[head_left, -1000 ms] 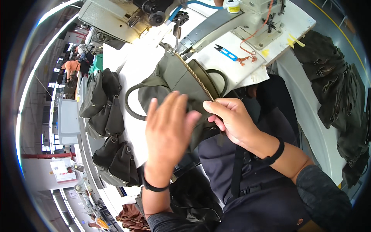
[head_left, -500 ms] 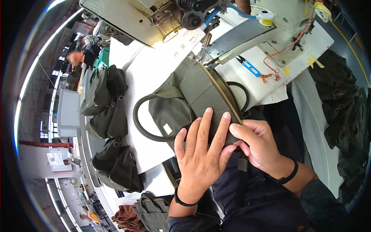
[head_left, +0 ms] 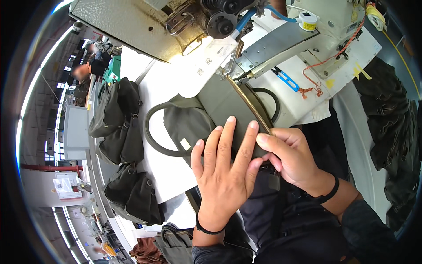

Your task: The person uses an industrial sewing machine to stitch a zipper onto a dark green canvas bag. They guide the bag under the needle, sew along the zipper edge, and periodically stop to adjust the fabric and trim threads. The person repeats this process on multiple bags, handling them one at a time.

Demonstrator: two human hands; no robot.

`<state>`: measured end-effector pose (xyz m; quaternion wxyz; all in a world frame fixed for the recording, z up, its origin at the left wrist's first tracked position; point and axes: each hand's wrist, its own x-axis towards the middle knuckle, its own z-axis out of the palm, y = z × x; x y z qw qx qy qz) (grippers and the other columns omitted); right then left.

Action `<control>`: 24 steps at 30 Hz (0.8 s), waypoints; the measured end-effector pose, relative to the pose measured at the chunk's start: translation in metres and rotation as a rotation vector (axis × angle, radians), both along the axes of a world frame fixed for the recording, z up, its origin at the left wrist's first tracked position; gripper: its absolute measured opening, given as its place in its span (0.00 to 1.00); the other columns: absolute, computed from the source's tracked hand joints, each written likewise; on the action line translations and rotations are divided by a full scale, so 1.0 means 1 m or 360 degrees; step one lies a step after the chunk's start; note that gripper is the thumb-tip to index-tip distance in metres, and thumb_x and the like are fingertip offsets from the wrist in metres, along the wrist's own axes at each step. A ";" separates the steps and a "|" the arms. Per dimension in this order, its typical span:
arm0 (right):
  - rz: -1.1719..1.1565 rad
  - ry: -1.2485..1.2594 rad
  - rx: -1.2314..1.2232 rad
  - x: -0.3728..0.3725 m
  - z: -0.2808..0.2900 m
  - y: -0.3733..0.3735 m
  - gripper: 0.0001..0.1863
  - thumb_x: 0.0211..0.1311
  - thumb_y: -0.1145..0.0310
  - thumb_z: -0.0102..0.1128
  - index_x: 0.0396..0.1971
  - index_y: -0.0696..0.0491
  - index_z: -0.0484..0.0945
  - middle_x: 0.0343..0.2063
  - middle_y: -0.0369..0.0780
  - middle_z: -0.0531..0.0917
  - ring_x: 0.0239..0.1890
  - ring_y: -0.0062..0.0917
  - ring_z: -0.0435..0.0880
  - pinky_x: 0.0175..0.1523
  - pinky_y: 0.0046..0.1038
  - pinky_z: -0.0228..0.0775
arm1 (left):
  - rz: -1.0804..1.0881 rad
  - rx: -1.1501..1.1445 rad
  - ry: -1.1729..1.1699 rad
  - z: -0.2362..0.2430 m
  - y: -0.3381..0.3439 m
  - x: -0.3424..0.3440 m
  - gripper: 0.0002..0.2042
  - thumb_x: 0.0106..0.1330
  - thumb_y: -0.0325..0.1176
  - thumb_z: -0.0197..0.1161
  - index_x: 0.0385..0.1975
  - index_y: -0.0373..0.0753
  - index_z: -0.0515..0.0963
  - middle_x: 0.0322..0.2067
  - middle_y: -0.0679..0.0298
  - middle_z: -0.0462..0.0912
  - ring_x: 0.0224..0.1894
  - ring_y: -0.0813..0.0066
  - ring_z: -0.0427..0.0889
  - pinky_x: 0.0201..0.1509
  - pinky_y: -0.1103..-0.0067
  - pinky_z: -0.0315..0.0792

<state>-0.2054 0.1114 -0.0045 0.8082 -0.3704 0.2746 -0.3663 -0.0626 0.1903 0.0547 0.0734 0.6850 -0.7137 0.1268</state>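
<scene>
Item, bag (head_left: 222, 99): dark olive, lying across the middle of my view, its far end at the foot of the sewing machine (head_left: 125, 28), its near end under the two hands. Whether the foot touches the fabric, I cannot tell.

Item, zip (head_left: 251, 104): brass-toned teeth, running along the bag's right side from the foot down to the right hand.

Item, handles: one loop (head_left: 150, 125) spread to the left over the white table (head_left: 169, 178), one (head_left: 278, 103) arching out to the right.

Item, left hand (head_left: 226, 169): open, palm down, fingers spread on the bag; dark band at the wrist.

Item, right hand (head_left: 292, 154): thumb and fingers pinching the bag's edge at the zip's near end; dark band likewise.

Item, snips (head_left: 288, 82): blue, right of the machine arm, beside an orange cord (head_left: 313, 91).

Item, tub (head_left: 307, 21): small, white, yellow label, upon the machine.

Further stock, as I list it: dark bags (head_left: 116, 103) in a row on the left; dark pile (head_left: 382, 105) on the right; brown cloth (head_left: 147, 251) below.
</scene>
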 end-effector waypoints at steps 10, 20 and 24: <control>-0.0002 -0.0107 -0.0026 0.016 -0.001 -0.020 0.19 0.76 0.64 0.62 0.21 0.53 0.77 0.16 0.28 0.73 0.17 0.08 0.67 0.23 0.16 0.61 | 0.0013 -0.0024 0.0003 0.004 -0.017 0.012 0.23 0.77 0.49 0.53 0.68 0.52 0.78 0.65 0.56 0.77 0.65 0.61 0.74 0.73 0.61 0.55; 0.0034 -0.0192 0.0034 0.017 -0.006 -0.031 0.16 0.74 0.64 0.64 0.25 0.55 0.82 0.22 0.34 0.81 0.18 0.08 0.69 0.21 0.15 0.57 | 0.0015 -0.0004 0.0015 0.005 -0.023 0.011 0.24 0.77 0.48 0.54 0.70 0.51 0.76 0.65 0.56 0.76 0.63 0.60 0.74 0.71 0.62 0.56; 0.0047 -0.0199 0.0084 0.022 -0.006 -0.034 0.16 0.74 0.64 0.64 0.24 0.55 0.82 0.21 0.34 0.80 0.18 0.08 0.69 0.21 0.15 0.57 | 0.0006 -0.0011 -0.0005 0.004 -0.026 0.014 0.23 0.78 0.47 0.54 0.70 0.51 0.76 0.64 0.56 0.76 0.62 0.60 0.74 0.70 0.62 0.56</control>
